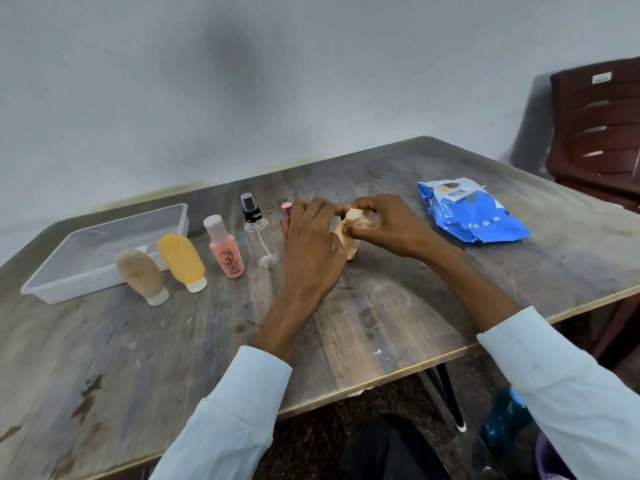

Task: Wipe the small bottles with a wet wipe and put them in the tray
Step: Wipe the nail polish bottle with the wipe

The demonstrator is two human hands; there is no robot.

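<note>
None of the bottles lay in the clear plastic tray [48,271] yet. Four stood beside it: beige tube [140,274], yellow tube [181,260], pink bottle [224,249], clear spray bottle [259,237]. Left hand [311,244] and right hand [381,225] both pinched the wet wipe [356,220]; wiping looked barely begun.

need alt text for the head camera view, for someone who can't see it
Over a worn wooden table, a person's left hand and right hand hold a peach-coloured bottle, the right rubbing it with a wet wipe. Left of them stand a clear spray bottle, pink, yellow and beige bottles and a clear tray; a blue wipes pack lies right.
</note>
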